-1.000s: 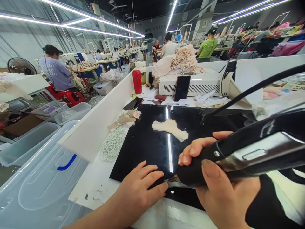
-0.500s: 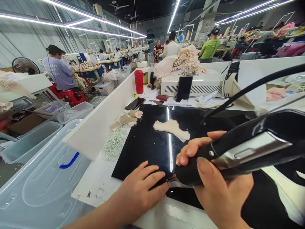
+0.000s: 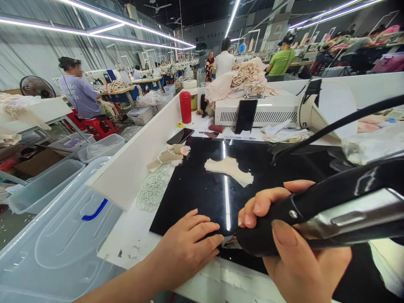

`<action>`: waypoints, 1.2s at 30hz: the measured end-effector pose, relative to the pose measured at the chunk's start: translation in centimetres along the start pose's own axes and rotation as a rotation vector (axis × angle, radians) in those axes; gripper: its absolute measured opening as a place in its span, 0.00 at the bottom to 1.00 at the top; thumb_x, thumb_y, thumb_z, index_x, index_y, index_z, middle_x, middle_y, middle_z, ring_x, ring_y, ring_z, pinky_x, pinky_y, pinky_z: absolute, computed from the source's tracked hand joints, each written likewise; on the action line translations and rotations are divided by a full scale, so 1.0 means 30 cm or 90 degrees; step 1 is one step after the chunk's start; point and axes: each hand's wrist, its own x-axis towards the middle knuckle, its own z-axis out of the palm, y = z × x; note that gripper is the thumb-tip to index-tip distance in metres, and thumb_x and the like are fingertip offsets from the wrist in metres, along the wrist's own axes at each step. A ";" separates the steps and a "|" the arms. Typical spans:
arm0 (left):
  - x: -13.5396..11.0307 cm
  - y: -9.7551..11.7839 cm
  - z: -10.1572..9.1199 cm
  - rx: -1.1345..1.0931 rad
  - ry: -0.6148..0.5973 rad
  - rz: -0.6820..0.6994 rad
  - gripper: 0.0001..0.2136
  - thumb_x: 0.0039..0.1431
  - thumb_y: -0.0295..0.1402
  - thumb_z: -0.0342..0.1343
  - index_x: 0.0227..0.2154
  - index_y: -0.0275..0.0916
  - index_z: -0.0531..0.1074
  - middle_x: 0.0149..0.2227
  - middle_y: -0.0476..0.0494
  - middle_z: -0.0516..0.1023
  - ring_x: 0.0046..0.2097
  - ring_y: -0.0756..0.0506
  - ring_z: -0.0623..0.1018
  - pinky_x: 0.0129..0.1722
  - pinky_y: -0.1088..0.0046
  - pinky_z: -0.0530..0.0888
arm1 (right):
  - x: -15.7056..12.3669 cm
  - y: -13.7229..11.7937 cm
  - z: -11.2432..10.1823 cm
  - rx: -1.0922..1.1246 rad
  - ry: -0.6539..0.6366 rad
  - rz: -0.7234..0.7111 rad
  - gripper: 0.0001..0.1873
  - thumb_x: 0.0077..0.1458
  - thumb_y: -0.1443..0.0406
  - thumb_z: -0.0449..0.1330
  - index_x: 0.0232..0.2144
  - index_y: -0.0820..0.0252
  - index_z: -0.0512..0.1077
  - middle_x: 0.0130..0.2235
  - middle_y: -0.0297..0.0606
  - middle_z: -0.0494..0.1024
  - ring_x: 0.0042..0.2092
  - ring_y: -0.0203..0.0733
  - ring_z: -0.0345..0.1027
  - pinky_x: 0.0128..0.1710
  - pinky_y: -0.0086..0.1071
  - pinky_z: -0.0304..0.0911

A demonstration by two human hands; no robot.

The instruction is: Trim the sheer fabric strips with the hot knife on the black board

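My right hand (image 3: pixel 303 252) is wrapped round a black handheld tool with a silver metal lever (image 3: pixel 353 210). Its rounded nose points left, low over a glossy black board (image 3: pixel 195 181). Just beside that nose my left hand (image 3: pixel 192 240) lies with fingers stretched out on the board's near edge. A small shiny piece (image 3: pixel 231 242) shows between the left fingertips and the tool; whether it belongs to the tool I cannot tell. Farther back on the board rests a cream stack of cut fabric pieces (image 3: pixel 229 168).
Left of the board are a tied beige fabric bundle (image 3: pixel 168 156), pale elastic cords (image 3: pixel 154 187) and a phone (image 3: pixel 180 136). Behind stand a red tumbler (image 3: pixel 185 107), a propped phone (image 3: pixel 245 116) and a white box (image 3: pixel 274 112) bearing fabric. A black cable (image 3: pixel 341 120) arcs across the right.
My right hand and the tool have shifted a little right and down, and the tool's nose is slightly farther from my left fingertips. The cream pieces stay where they were on the board.
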 end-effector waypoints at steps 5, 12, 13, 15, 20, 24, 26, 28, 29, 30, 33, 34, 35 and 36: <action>0.002 -0.003 0.000 -0.009 -0.014 0.009 0.09 0.76 0.32 0.55 0.52 0.41 0.79 0.52 0.44 0.84 0.56 0.43 0.82 0.67 0.56 0.74 | -0.001 -0.003 -0.011 -0.016 -0.011 0.003 0.17 0.64 0.61 0.70 0.50 0.50 0.69 0.34 0.31 0.76 0.29 0.40 0.73 0.29 0.36 0.77; 0.082 -0.087 -0.010 -0.061 -0.077 0.045 0.11 0.77 0.31 0.52 0.55 0.40 0.77 0.56 0.43 0.82 0.59 0.44 0.79 0.71 0.55 0.68 | 0.086 -0.079 -0.048 -0.060 0.118 -0.017 0.22 0.52 0.60 0.77 0.45 0.51 0.73 0.30 0.29 0.76 0.27 0.43 0.71 0.27 0.38 0.74; 0.104 -0.106 -0.008 -0.069 -0.096 0.058 0.11 0.77 0.30 0.53 0.56 0.39 0.76 0.57 0.43 0.82 0.61 0.43 0.79 0.71 0.54 0.68 | 0.101 -0.089 -0.056 -0.063 0.142 -0.021 0.22 0.50 0.62 0.78 0.44 0.51 0.73 0.29 0.29 0.76 0.27 0.43 0.70 0.26 0.38 0.74; 0.150 -0.139 -0.003 -0.104 -0.146 0.080 0.13 0.76 0.31 0.55 0.59 0.38 0.73 0.60 0.42 0.81 0.64 0.41 0.76 0.71 0.51 0.68 | 0.121 -0.098 -0.070 -0.064 0.180 -0.017 0.22 0.47 0.64 0.77 0.43 0.51 0.74 0.29 0.29 0.76 0.27 0.44 0.70 0.25 0.38 0.73; 0.233 -0.160 0.005 -0.247 -0.256 0.094 0.28 0.68 0.34 0.66 0.67 0.45 0.66 0.65 0.42 0.76 0.72 0.39 0.69 0.73 0.47 0.64 | 0.114 -0.069 -0.103 -0.082 0.192 -0.022 0.23 0.49 0.63 0.77 0.45 0.51 0.73 0.31 0.29 0.77 0.28 0.43 0.71 0.27 0.37 0.73; 0.263 -0.150 0.004 -0.289 -0.311 0.089 0.31 0.66 0.36 0.68 0.68 0.46 0.64 0.64 0.44 0.77 0.74 0.38 0.65 0.74 0.42 0.59 | 0.097 -0.042 -0.112 -0.104 0.157 -0.036 0.22 0.55 0.59 0.76 0.47 0.50 0.72 0.32 0.29 0.76 0.29 0.42 0.72 0.30 0.38 0.73; 0.275 -0.149 0.006 -0.296 -0.328 0.085 0.32 0.66 0.37 0.69 0.68 0.47 0.64 0.64 0.44 0.77 0.74 0.37 0.64 0.74 0.41 0.58 | 0.096 -0.032 -0.113 -0.112 0.149 -0.038 0.22 0.56 0.59 0.75 0.48 0.49 0.71 0.33 0.29 0.76 0.29 0.42 0.72 0.30 0.38 0.74; 0.283 -0.151 0.013 -0.306 -0.343 0.081 0.32 0.65 0.38 0.69 0.69 0.48 0.64 0.65 0.43 0.77 0.75 0.37 0.64 0.74 0.39 0.56 | 0.099 -0.023 -0.114 -0.114 0.144 -0.037 0.22 0.57 0.58 0.75 0.49 0.49 0.71 0.33 0.29 0.77 0.29 0.42 0.72 0.30 0.39 0.74; 0.286 -0.152 0.017 -0.311 -0.349 0.078 0.33 0.65 0.38 0.69 0.69 0.48 0.64 0.65 0.42 0.76 0.75 0.37 0.63 0.74 0.37 0.55 | 0.100 -0.019 -0.115 -0.112 0.140 -0.039 0.22 0.57 0.59 0.75 0.49 0.49 0.71 0.33 0.29 0.77 0.29 0.42 0.72 0.30 0.39 0.74; 0.287 -0.152 0.022 -0.316 -0.354 0.075 0.33 0.65 0.39 0.69 0.69 0.48 0.63 0.65 0.42 0.76 0.75 0.37 0.63 0.74 0.36 0.54 | 0.102 -0.014 -0.116 -0.110 0.134 -0.042 0.22 0.58 0.59 0.75 0.49 0.49 0.71 0.33 0.29 0.77 0.29 0.42 0.72 0.30 0.39 0.73; 0.284 -0.151 0.036 -0.329 -0.352 0.068 0.34 0.65 0.41 0.70 0.69 0.47 0.63 0.65 0.40 0.76 0.75 0.36 0.63 0.74 0.35 0.52 | 0.106 -0.001 -0.118 -0.102 0.112 -0.052 0.21 0.60 0.61 0.74 0.50 0.50 0.70 0.34 0.29 0.77 0.29 0.42 0.73 0.31 0.39 0.73; 0.281 -0.149 0.040 -0.333 -0.347 0.065 0.35 0.64 0.41 0.70 0.69 0.47 0.63 0.65 0.40 0.76 0.75 0.36 0.63 0.75 0.35 0.52 | 0.107 0.003 -0.118 -0.100 0.107 -0.053 0.21 0.60 0.61 0.73 0.50 0.50 0.70 0.34 0.29 0.77 0.29 0.42 0.73 0.31 0.39 0.74; 0.278 -0.148 0.043 -0.337 -0.340 0.062 0.35 0.63 0.42 0.71 0.69 0.47 0.63 0.65 0.40 0.76 0.75 0.35 0.64 0.75 0.36 0.51 | 0.107 0.005 -0.118 -0.098 0.104 -0.055 0.20 0.60 0.61 0.73 0.51 0.50 0.70 0.34 0.29 0.77 0.29 0.41 0.73 0.32 0.39 0.74; 0.275 -0.147 0.047 -0.342 -0.333 0.059 0.36 0.63 0.43 0.71 0.69 0.47 0.63 0.65 0.40 0.76 0.74 0.35 0.64 0.75 0.36 0.51 | 0.107 0.007 -0.118 -0.096 0.101 -0.057 0.20 0.61 0.61 0.73 0.50 0.50 0.70 0.34 0.29 0.77 0.29 0.41 0.73 0.32 0.39 0.74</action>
